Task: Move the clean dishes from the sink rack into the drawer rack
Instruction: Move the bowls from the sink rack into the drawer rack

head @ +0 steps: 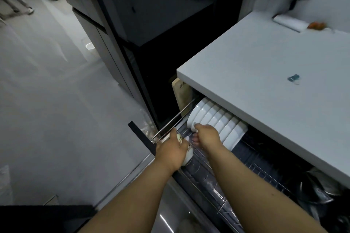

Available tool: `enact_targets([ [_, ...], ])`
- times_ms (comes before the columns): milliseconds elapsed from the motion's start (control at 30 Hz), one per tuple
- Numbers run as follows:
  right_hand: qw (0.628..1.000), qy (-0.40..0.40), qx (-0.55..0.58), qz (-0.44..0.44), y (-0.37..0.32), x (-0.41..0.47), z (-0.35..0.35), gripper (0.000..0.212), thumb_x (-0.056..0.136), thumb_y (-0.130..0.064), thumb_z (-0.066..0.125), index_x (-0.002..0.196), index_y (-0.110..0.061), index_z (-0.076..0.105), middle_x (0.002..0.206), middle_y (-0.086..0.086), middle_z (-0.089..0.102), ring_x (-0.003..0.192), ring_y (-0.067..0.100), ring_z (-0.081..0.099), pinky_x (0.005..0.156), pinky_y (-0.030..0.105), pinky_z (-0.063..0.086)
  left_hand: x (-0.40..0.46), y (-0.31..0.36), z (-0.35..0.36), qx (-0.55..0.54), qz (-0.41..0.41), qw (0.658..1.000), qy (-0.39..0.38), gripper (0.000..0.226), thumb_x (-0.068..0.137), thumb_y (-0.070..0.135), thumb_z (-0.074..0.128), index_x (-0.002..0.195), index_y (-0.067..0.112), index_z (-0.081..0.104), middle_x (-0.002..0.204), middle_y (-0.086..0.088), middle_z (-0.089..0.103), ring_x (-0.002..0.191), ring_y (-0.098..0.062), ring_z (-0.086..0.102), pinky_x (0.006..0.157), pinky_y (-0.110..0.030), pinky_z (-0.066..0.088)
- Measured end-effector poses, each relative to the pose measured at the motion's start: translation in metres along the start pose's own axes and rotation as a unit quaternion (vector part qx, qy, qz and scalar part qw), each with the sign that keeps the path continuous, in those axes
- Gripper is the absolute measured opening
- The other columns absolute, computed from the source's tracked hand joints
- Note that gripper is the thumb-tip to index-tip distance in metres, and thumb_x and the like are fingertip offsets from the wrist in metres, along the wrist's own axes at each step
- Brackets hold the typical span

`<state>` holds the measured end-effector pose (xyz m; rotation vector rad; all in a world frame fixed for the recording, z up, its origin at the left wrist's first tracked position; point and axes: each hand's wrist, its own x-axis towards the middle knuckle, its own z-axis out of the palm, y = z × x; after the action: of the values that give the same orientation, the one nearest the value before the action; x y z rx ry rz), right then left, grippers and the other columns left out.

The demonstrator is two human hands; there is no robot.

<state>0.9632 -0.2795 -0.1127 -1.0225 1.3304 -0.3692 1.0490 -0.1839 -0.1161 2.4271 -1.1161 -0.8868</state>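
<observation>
The pulled-out drawer rack [251, 159] of wire sits under the white counter. A row of several white plates [217, 119] stands on edge at its far end. My right hand [206, 135] grips the rim of the nearest white plate at the front of that row. My left hand [175, 152] holds a small patterned dish [187, 154] over the rack's left front corner, just left of the right hand. Most of the dish is hidden under my fingers.
The white counter [274, 73] overhangs the drawer. A wooden board [180, 91] stands at the drawer's far end. Dark bowls [320, 189] lie at the rack's right end. The drawer's chrome rail [174, 119] runs along the left. A dark cabinet stands beyond, with grey floor to the left.
</observation>
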Motion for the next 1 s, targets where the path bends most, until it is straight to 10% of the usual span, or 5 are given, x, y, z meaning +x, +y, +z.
enact_targets([
  [333, 0.988, 0.032, 0.150, -0.022, 0.007, -0.104, -0.083, 0.019, 0.093, -0.018, 0.054, 0.106, -0.004, 0.058, 0.074, 0.011, 0.059, 0.058, 0.020, 0.056, 0.054, 0.027, 0.049, -0.085, 0.053, 0.000, -0.076, 0.095, 0.993, 0.007, 0.038, 0.099, 0.038, 0.045, 0.132, 0.020, 0.050, 0.104, -0.005, 0.070, 0.102, -0.021, 0.063, 0.093, -0.033, 0.047],
  [1000, 0.923, 0.237, 0.284, -0.110, 0.085, -0.292, -0.312, 0.016, 0.093, -0.018, 0.050, 0.092, -0.006, 0.059, 0.070, 0.007, 0.058, 0.058, 0.017, 0.054, 0.051, 0.024, 0.046, -0.257, 0.229, 0.114, -0.013, 0.339, 0.937, -0.087, 0.045, 0.100, 0.039, 0.042, 0.138, 0.016, 0.045, 0.089, -0.004, 0.072, 0.089, -0.017, 0.065, 0.085, -0.036, 0.052],
])
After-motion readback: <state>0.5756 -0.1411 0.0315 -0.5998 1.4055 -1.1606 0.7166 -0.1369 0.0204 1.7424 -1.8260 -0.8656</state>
